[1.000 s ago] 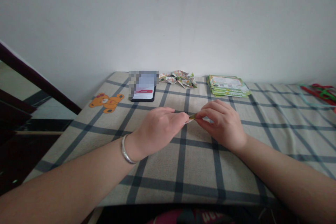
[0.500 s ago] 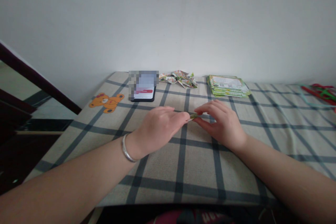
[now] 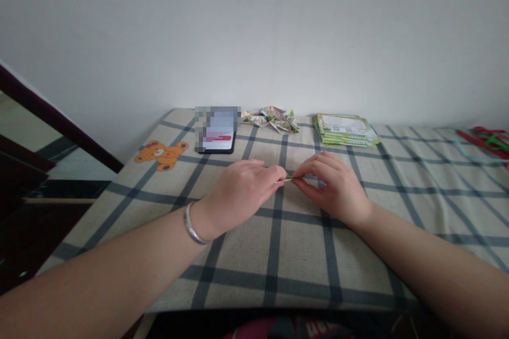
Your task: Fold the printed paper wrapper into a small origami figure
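Between my two hands is a thin folded piece of paper (image 3: 289,178), seen nearly edge-on, just above the checked tablecloth. My left hand (image 3: 248,185), with a silver bangle at the wrist, pinches its left end between thumb and fingers. My right hand (image 3: 332,183) pinches the right end with thumb and fingertips. Most of the paper is hidden by the fingers. Beyond the hands, against the wall, lie several folded paper pieces (image 3: 272,119) with green and orange print. A stack of green printed paper sheets (image 3: 345,131) lies to their right.
A phone (image 3: 218,135) with a lit, partly blurred screen lies at the back left. Near it is an orange bear figure (image 3: 161,155), flat on the checked tablecloth (image 3: 246,265). Red and green items (image 3: 487,140) sit at the far right edge. The white wall (image 3: 254,37) borders the table's back.
The paper between my fingertips has tilted flatter and shows as a thinner edge. Both hands have shifted very slightly; the other things lie as before.
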Tool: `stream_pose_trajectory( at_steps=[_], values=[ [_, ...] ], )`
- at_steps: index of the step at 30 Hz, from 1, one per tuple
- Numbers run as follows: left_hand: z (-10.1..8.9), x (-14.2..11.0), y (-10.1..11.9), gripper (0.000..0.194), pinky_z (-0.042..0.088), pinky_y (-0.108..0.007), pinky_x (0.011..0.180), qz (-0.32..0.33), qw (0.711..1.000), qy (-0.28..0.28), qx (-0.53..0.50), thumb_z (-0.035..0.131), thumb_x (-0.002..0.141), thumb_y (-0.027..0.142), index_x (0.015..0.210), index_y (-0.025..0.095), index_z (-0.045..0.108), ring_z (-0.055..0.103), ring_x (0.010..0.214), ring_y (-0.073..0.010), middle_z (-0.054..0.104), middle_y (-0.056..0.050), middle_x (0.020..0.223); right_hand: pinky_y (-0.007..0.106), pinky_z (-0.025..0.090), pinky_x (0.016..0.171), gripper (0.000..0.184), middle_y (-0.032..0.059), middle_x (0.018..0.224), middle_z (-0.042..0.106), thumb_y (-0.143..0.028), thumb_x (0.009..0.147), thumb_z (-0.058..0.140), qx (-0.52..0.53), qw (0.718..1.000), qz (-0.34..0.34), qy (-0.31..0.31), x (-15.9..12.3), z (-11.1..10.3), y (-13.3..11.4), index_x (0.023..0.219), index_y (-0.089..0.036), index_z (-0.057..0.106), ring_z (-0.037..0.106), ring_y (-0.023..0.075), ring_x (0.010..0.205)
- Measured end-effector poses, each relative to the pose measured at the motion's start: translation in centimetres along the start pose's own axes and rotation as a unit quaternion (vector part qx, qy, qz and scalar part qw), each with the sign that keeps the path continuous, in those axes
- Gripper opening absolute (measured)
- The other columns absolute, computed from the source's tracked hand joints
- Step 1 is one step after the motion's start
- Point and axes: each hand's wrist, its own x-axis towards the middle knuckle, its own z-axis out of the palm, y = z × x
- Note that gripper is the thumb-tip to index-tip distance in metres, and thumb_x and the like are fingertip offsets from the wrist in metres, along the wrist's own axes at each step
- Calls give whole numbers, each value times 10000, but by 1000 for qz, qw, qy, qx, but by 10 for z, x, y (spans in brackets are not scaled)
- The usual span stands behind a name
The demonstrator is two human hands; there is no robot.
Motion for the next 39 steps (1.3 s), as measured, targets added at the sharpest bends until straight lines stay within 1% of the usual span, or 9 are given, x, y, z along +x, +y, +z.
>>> stream_pose_trajectory(
  at_steps=[3,7,14,20,24,28,33,39],
  values=[
    [0,0,0,102,478,-282,669,-2,1000,-7,-5,531,928,248,889,177,593,627,725,-164,647,-12,741,305,470,701,87,40,844,675,-217,872,614,-1,1000,-13,-15,0,1,0,936,-213,672,589,178,807],
    [2,-2,-1,86,469,-270,674,-4,1000,-6,1,553,921,254,897,179,587,633,716,-150,656,-4,746,313,466,700,74,46,827,666,-223,872,603,-10,999,-12,-31,0,1,-1,861,-207,674,575,184,797],
    [6,-1,-5,106,457,-286,697,-42,999,6,-16,584,907,269,867,177,617,650,749,-158,693,-8,785,310,439,677,40,46,812,630,-197,848,606,-30,997,42,-57,0,0,-3,809,-194,612,564,189,782],
    [1,3,-5,182,430,-292,662,-71,997,-16,8,606,890,300,777,159,616,604,725,-171,654,-22,740,300,424,665,55,39,804,609,-180,846,597,-20,995,61,-72,0,0,2,793,-186,587,545,179,765],
    [-3,4,-5,139,421,-279,648,-91,995,-31,14,621,875,251,775,155,621,586,728,-169,640,-19,729,287,414,638,51,33,784,600,-173,840,594,0,992,95,-78,0,-1,5,791,-185,603,545,171,742],
    [-4,5,-7,123,400,-257,613,-110,994,-24,-6,637,864,243,775,159,634,576,701,-154,640,-9,715,285,402,634,68,28,773,598,-164,833,591,17,987,134,-81,1,0,7,773,-184,616,547,167,731],
    [-3,5,-10,96,396,-261,632,-131,990,-34,-42,633,864,216,785,169,660,572,711,-155,649,2,714,277,396,633,91,16,745,596,-149,826,583,40,981,166,-91,2,0,11,744,-182,607,542,155,706],
    [-3,6,-11,84,391,-275,656,-156,984,-54,-61,622,870,198,809,190,679,566,737,-160,654,8,732,277,393,635,107,18,753,593,-186,850,557,51,971,199,-125,2,-2,14,750,-184,594,540,154,707]
  ],
)
